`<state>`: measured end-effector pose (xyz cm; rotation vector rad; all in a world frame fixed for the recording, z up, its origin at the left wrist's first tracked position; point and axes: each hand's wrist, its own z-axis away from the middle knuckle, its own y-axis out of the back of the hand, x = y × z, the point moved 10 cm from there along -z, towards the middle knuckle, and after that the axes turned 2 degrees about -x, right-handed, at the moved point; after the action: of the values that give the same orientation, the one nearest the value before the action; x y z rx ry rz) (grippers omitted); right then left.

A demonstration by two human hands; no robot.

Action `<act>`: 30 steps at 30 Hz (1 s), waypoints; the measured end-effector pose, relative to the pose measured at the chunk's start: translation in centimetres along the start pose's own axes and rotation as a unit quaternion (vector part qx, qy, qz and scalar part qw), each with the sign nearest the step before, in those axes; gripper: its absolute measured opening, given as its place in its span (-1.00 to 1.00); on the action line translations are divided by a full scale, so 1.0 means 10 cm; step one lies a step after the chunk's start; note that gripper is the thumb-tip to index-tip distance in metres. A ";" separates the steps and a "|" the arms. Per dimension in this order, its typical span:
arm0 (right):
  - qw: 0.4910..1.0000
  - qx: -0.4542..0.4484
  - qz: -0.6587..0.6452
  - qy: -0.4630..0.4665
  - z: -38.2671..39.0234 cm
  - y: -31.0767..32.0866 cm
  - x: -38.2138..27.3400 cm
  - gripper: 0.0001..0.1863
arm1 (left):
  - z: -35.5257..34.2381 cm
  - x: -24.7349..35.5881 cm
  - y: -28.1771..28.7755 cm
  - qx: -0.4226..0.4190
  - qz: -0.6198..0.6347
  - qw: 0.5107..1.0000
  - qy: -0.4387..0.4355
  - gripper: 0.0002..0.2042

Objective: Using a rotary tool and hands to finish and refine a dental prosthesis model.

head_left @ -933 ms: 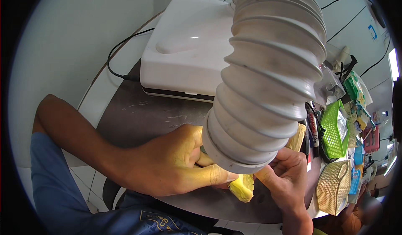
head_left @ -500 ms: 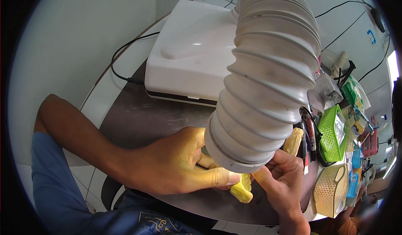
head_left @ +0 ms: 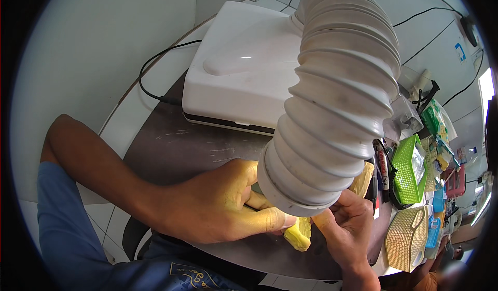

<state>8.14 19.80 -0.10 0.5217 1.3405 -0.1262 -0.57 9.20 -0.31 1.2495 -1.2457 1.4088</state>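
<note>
My left hand (head_left: 212, 208) reaches in from the left, its thumb and fingers closed on a yellow, lumpy plaster cast (head_left: 298, 237) with a scalloped edge. The cast is lit brightly below the mouth of a wide ribbed white hose (head_left: 337, 104). To the right of the cast is my right hand (head_left: 348, 221), fingers curled and thumb toward it. The hose mouth covers part of both hands' fingertips, so whatever my right hand grips is hidden. Behind my right hand shows a tan plaster piece (head_left: 362, 181).
The hose joins a white box-shaped machine (head_left: 238, 78) on the dark tabletop (head_left: 171, 153). A black cable (head_left: 141, 78) runs from its left side. Along the right stand a marker (head_left: 383, 169), a green basket (head_left: 406, 174) and a beige basket (head_left: 405, 239). A person (head_left: 430, 280) sits at far right.
The view has shifted slightly, so the machine and hose appear a little farther right. Both hands keep nearly the same pose at the yellow cast.
</note>
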 end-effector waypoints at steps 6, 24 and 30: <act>0.998 -0.027 -0.050 -0.025 -0.03 -0.05 -0.04 -0.82 | 0.00 -0.05 0.01 -0.002 -0.019 0.999 0.042 -0.67; 0.996 -0.032 -0.071 -0.033 -0.05 -0.03 0.03 -0.79 | 0.01 0.02 0.00 -0.009 -0.014 0.999 0.041 -0.66; 0.977 0.109 0.102 0.151 0.08 0.14 -0.31 -0.94 | 0.00 -0.14 0.02 -0.014 0.089 0.989 0.117 -0.61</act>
<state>8.60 20.04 3.37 0.8878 1.5683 -0.0242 -0.56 9.17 -1.72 0.9419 -1.2317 1.6100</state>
